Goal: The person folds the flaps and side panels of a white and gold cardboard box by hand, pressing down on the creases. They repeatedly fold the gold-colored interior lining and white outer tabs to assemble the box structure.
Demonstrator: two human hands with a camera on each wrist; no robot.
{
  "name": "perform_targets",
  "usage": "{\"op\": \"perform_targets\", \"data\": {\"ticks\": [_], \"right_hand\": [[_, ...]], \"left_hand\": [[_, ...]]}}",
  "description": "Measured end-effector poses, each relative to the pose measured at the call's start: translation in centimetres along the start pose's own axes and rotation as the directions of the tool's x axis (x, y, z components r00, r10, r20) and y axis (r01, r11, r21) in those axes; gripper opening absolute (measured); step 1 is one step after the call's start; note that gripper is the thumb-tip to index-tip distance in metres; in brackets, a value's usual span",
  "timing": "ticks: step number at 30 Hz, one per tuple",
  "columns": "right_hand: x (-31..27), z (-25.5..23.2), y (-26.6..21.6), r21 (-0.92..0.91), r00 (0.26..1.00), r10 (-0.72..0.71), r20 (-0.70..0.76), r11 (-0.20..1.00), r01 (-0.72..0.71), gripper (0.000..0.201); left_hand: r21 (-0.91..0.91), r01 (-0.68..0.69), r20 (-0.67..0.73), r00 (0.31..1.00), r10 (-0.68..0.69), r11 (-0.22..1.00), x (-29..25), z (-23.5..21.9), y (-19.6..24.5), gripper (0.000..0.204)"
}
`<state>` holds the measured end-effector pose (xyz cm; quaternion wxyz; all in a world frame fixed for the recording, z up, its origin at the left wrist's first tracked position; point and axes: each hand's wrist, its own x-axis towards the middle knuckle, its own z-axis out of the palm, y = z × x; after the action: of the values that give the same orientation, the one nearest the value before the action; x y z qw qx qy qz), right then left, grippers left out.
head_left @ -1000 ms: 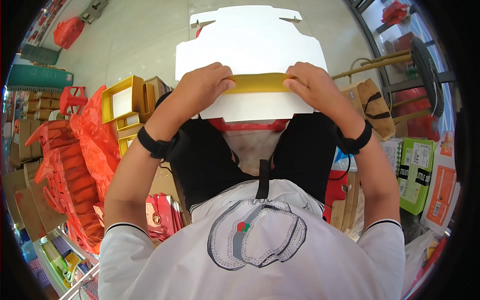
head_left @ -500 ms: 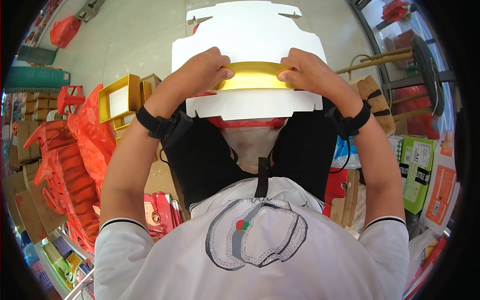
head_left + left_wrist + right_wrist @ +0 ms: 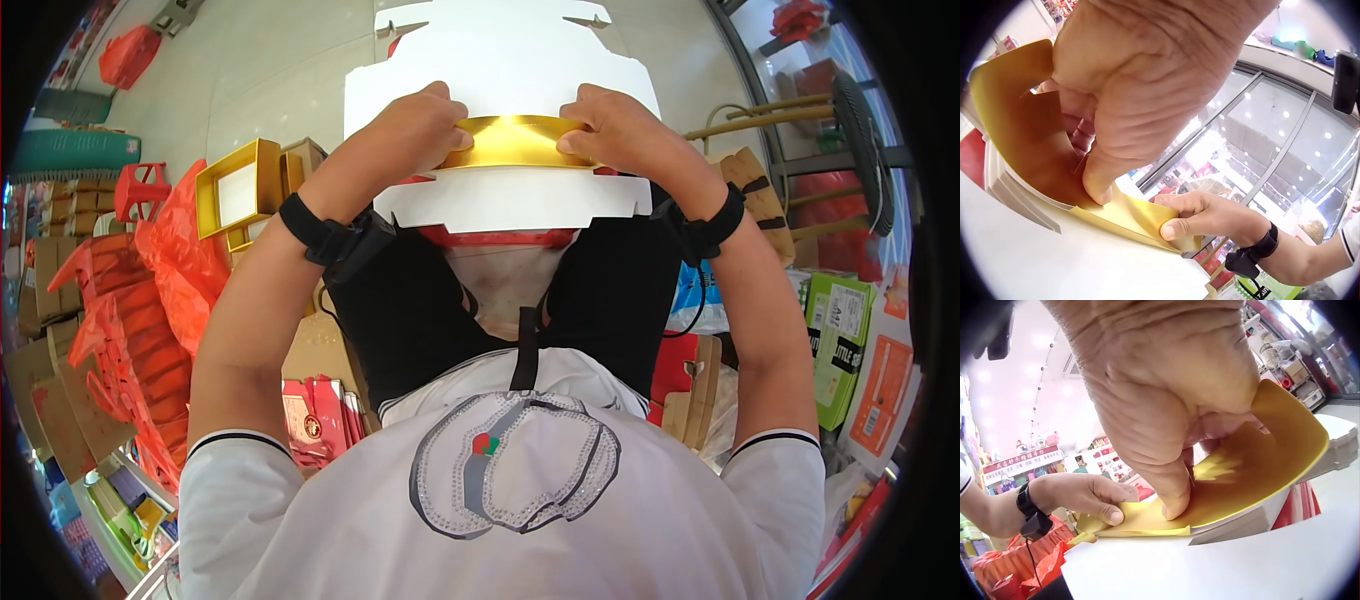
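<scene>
Both hands hold a gold cardboard piece (image 3: 518, 148) over white die-cut cardboard sheets (image 3: 500, 75) in front of the knees. My left hand (image 3: 412, 128) grips its left end, with the thumb pressing on the gold surface. At the other end my right hand (image 3: 630, 132) grips it the same way, thumb toward the middle. In the left wrist view the gold cardboard (image 3: 1022, 137) bows into a curve, its edge folded up along a crease. The right wrist view shows the thumb pressing near that crease, and the curled gold end (image 3: 1291, 437) beyond the hand.
Gold box trays (image 3: 238, 190) stand to the left, beside red plastic bags (image 3: 185, 260). A red stool (image 3: 140, 190) is farther left. At the right are a green box (image 3: 838, 340), a brown paper bag (image 3: 752, 200) and a chair (image 3: 860, 150).
Both hands have moved slightly forward, away from the body, with the gold cardboard. More of its shiny face now shows between the hands than a second ago.
</scene>
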<state>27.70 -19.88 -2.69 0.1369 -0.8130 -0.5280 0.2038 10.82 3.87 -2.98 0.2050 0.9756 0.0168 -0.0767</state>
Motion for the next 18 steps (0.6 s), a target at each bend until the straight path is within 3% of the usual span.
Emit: {"op": "perform_targets", "data": {"ticks": [3,6,9,12,18], "right_hand": [[0.3,-0.1,0.0,-0.046,0.999,-0.027,0.028,0.999,0.028,0.037],[0.4,-0.2,-0.3,-0.025,0.999,0.0,0.042,1.0,0.001,0.038],[0.4,0.1,0.0,0.017,1.0,-0.001,0.018,1.0,0.001,0.038],[0.3,0.0,-0.5,-0.024,0.999,0.025,0.028,0.999,-0.024,0.037],[0.5,-0.4,-0.6,-0.004,0.996,0.034,0.077,0.999,-0.034,0.037]], "left_hand": [[0.116,0.019,0.05,0.998,-0.025,0.993,-0.2,0.0,0.6,0.028],[0.146,0.052,0.006,0.999,-0.053,0.988,-0.5,-0.3,1.5,0.034],[0.016,0.045,-0.018,0.999,-0.045,0.999,-0.4,-0.3,1.4,0.044],[0.003,0.093,0.065,0.994,-0.093,0.996,0.5,-0.5,2.0,0.052],[0.017,0.042,0.08,0.996,-0.043,0.999,1.3,-0.3,1.3,0.05]]}}
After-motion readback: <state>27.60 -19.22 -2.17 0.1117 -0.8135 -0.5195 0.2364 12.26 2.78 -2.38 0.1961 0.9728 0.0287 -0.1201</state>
